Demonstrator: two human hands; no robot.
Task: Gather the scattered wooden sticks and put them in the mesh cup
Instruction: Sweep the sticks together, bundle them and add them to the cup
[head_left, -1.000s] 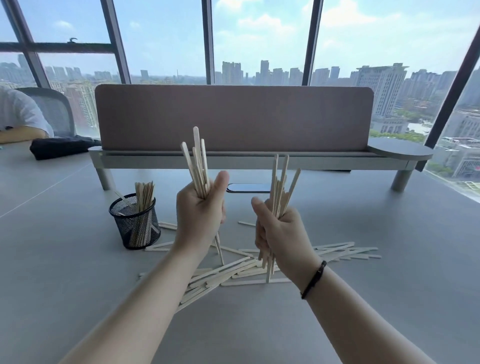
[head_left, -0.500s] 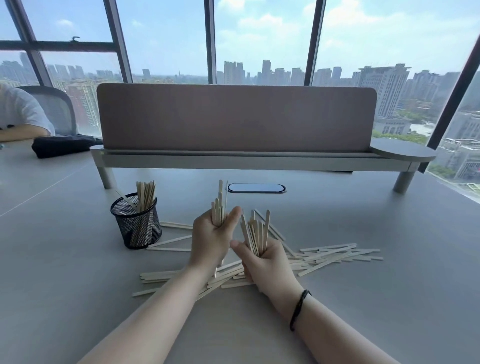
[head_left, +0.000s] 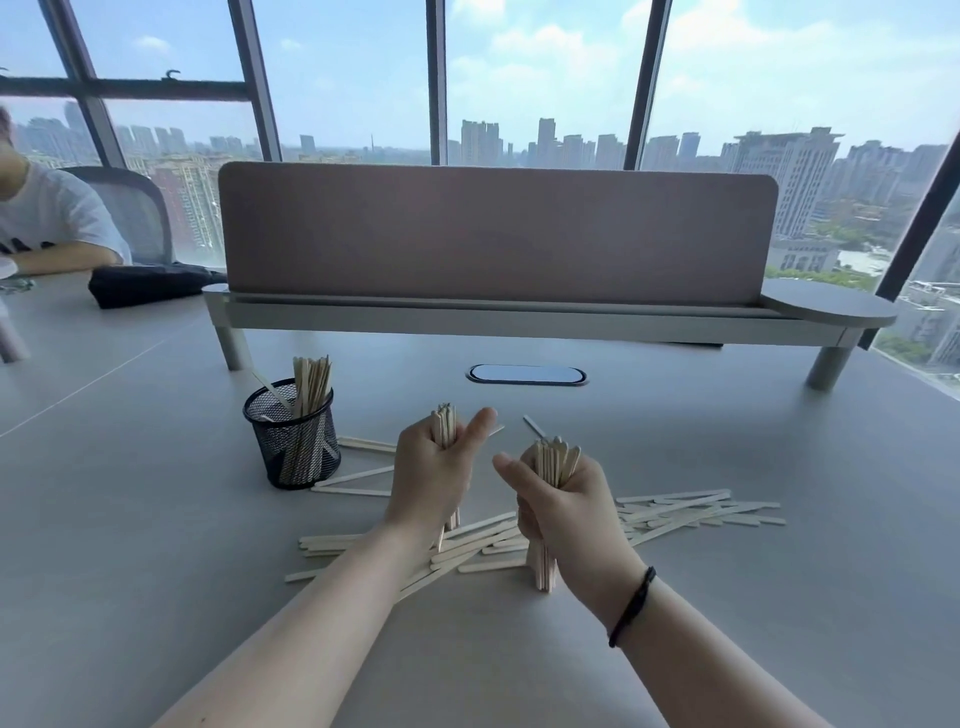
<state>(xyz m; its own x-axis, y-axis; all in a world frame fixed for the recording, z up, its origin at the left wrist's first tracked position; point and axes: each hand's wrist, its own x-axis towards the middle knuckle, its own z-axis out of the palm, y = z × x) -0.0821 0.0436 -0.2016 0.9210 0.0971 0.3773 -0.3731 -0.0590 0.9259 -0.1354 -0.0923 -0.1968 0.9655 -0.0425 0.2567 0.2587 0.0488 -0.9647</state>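
Note:
My left hand (head_left: 434, 475) grips an upright bundle of wooden sticks (head_left: 444, 426), their lower ends resting among the pile. To its right, my right hand (head_left: 563, 499) holds a second upright bundle (head_left: 556, 457) whose lower ends (head_left: 543, 569) stand on the grey table. Several loose sticks (head_left: 691, 512) lie scattered flat on the table under and to the right of both hands. A black mesh cup (head_left: 291, 441) stands to the left of my left hand, with several sticks upright in it and a few more lying beside its base (head_left: 358, 475).
A pink desk divider (head_left: 493, 234) on a raised grey shelf crosses the back of the table. An oval cable port (head_left: 527, 374) sits in the table behind the hands. At far left a seated person (head_left: 47, 228) and a dark bag (head_left: 145, 286).
Both hands have dropped from chest height to the table, and the bundles' lower ends now rest on the surface. The sticks have slid down in the hands, so less of them shows above.

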